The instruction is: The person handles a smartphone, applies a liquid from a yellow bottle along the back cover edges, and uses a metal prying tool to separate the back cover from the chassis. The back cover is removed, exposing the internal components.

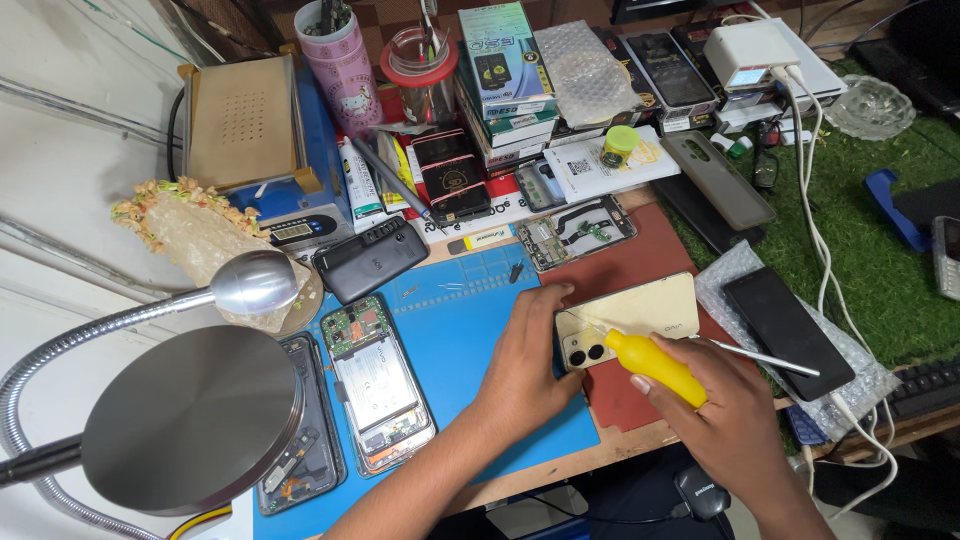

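My left hand [522, 362] rests on the camera end of a pale gold phone back cover [640, 312] that lies on a red mat [620, 270]. My right hand [735, 415] grips a yellow-handled screwdriver [655, 365], its tip pointing at the cover near the camera holes. A thin metal tool [765, 357] also sticks out to the right from that hand. An opened phone [378, 382] with bare battery and boards lies on the blue work mat [460, 320] to the left.
A round metal lamp head [190, 418] on a bent neck fills the lower left. Another opened phone frame [585, 230], a black phone [785, 330] on bubble wrap, boxes, cups of tools, a white charger with cables and a heating plate crowd the back.
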